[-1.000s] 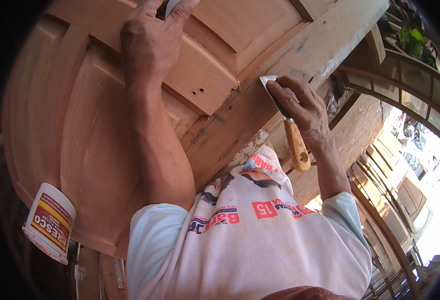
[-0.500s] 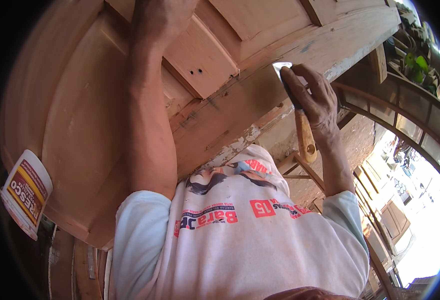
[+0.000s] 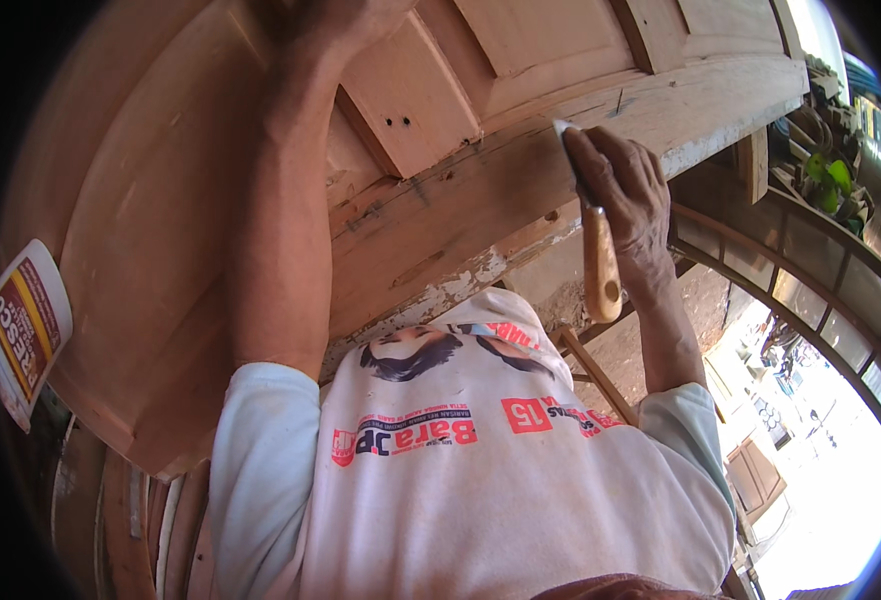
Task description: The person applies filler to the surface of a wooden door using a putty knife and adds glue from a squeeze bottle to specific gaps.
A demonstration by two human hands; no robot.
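Observation:
My right hand (image 3: pixel 628 190) is closed around a putty knife (image 3: pixel 601 268). Its light wooden handle with a hole at the end points back toward me, and its metal blade tip sticks out past my fingers, above a thick wooden plank (image 3: pixel 440 215). At the upper edge, my left hand (image 3: pixel 365 18) is partly cut off near a panelled wooden piece (image 3: pixel 560 45), and its fingers do not show. Two small dark holes mark one part of that panelled wood.
A white tub (image 3: pixel 32 315) with a yellow and maroon label stands on the smooth brown wood at the left. White flaking patches cover the plank's near edge. Plants (image 3: pixel 828 180) and stacked wood lie at the right, beside a framed lattice (image 3: pixel 820 290). Boards lean at lower left.
The view has shifted slightly, so the tub sits higher and farther left. The putty knife's blade has turned and shows narrower; my right hand still grips it. My left arm remains stretched out.

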